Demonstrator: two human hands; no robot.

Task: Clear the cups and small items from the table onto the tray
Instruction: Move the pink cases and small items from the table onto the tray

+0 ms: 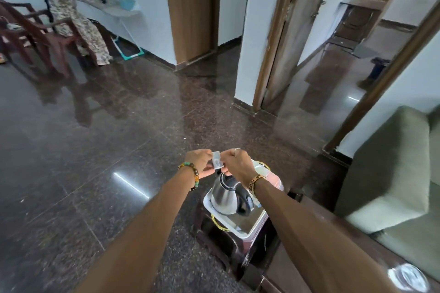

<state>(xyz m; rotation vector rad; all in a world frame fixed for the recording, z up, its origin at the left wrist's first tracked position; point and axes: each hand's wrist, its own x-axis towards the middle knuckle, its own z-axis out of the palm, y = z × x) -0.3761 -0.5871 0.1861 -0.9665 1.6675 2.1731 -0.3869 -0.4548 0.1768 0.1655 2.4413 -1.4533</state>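
Both of my hands are stretched out in front of me, pinching one small white packet [217, 160] between them. My left hand [198, 162] grips its left side and my right hand [235, 164] its right side. Just below the hands a steel electric kettle [228, 195] with a black handle stands on a white tray [247, 221]. The tray rests on a dark low table [223, 242]. A white cup [262, 170] sits at the tray's far end, partly hidden by my right wrist.
A dark wooden counter [309, 257] runs along the right with a glass item [408, 277] on it. A green sofa [390, 173] sits at the right. Polished dark floor spreads to the left. Another person stands by a shelf at the far left near wooden chairs [35, 31].
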